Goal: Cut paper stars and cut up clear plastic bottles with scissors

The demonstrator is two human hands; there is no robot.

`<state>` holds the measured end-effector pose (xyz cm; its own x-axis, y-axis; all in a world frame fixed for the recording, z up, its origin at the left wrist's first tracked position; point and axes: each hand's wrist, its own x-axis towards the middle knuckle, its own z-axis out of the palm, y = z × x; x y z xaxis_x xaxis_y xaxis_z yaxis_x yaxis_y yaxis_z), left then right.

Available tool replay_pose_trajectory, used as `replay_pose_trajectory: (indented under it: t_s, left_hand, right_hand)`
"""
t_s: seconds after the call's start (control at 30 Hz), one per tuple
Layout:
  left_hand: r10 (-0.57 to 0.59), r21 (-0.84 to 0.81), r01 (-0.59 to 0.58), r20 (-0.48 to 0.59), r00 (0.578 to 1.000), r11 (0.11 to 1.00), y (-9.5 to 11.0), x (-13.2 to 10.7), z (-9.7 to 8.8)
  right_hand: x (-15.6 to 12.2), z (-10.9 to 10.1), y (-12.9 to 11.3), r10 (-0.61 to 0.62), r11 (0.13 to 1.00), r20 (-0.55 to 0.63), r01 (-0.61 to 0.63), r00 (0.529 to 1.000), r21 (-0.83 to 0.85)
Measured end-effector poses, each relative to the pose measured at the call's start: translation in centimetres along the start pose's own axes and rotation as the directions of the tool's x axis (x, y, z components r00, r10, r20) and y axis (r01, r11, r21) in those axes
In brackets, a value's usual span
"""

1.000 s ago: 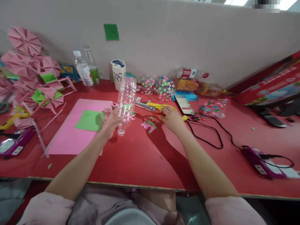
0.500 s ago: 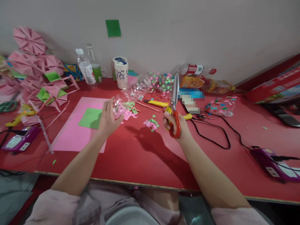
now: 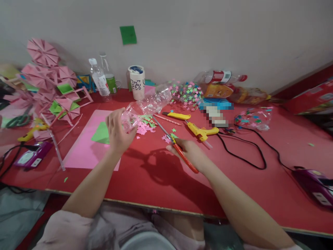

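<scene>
Over the pink sheet's right edge, our left hand clasps clear plastic; our right hand (farther right) clasps scissors.

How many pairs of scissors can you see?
2. The red-handled scissors are in the right grip, and the green-handled scissors lie at the table's left, near the pink paper craft. More could be hidden behind the craft.

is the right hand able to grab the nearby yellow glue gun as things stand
Probably not yet: the way to the yellow glue gun looks free, but the right hand holds red-handled scissors.
</scene>
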<state>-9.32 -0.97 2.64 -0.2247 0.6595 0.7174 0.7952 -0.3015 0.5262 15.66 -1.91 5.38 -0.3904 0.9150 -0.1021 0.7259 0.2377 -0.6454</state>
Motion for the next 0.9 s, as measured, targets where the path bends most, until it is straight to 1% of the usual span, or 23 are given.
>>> replay_pose_trajectory:
  t_s: [0.07,0.13,0.23,0.3,0.4,0.5,0.57,0.67,0.73,0.83,0.9]
  left_hand:
    - [-0.012,-0.005,0.011,-0.014,1.000,1.000,0.1,0.1,-0.2]
    - [-0.025,-0.001,0.025,-0.011,1.000,1.000,0.2,0.2,-0.2]
    - [-0.038,0.037,0.038,0.018,0.999,0.999,0.2,0.2,-0.1]
    - [-0.034,0.059,0.032,0.035,0.999,0.998,0.3,0.1,0.0]
    - [-0.014,0.078,0.010,0.053,0.999,0.997,0.3,0.0,0.0]
    - [0.007,0.095,-0.015,0.081,0.997,0.995,0.4,-0.1,-0.1]
    - [0.021,0.099,-0.030,0.094,0.995,0.995,0.3,-0.1,-0.1]
    - [0.048,0.091,-0.057,0.096,0.994,0.994,0.2,0.0,-0.1]
    - [0.069,0.082,-0.077,0.100,0.993,0.994,0.1,-0.1,-0.1]
    - [0.083,0.070,-0.092,0.113,0.990,0.993,0.0,-0.2,0.0]
    - [0.098,0.083,-0.106,0.096,0.991,0.991,0.1,-0.4,0.1]
  right_hand:
    - [-0.1,0.0,-0.1,-0.005,0.999,-0.001,0.005,1.000,-0.054]
    - [-0.3,0.0,-0.3,-0.021,0.998,0.005,0.021,1.000,-0.066]
    - [-0.5,0.0,-0.4,-0.036,0.999,0.045,0.037,0.998,-0.006]
    - [-0.5,0.1,-0.3,-0.031,0.999,0.071,0.029,0.997,0.027]
    - [-0.2,0.3,-0.2,0.005,1.000,0.085,-0.004,0.996,-0.008]
    - [-0.1,0.5,-0.1,0.011,1.000,0.073,-0.010,0.997,-0.027]
    - [-0.1,0.6,0.0,0.027,0.999,0.071,-0.028,0.997,0.020]
    - [-0.2,0.4,0.3,0.111,0.968,0.163,-0.144,0.980,0.205]
    - [-0.2,0.1,0.4,0.129,0.949,0.193,-0.177,0.973,0.260]
    - [-0.3,-0.4,0.2,0.098,0.980,0.161,-0.124,0.982,0.159]
    - [-0.3,-0.7,-0.1,0.108,0.990,0.168,-0.121,0.980,0.068]
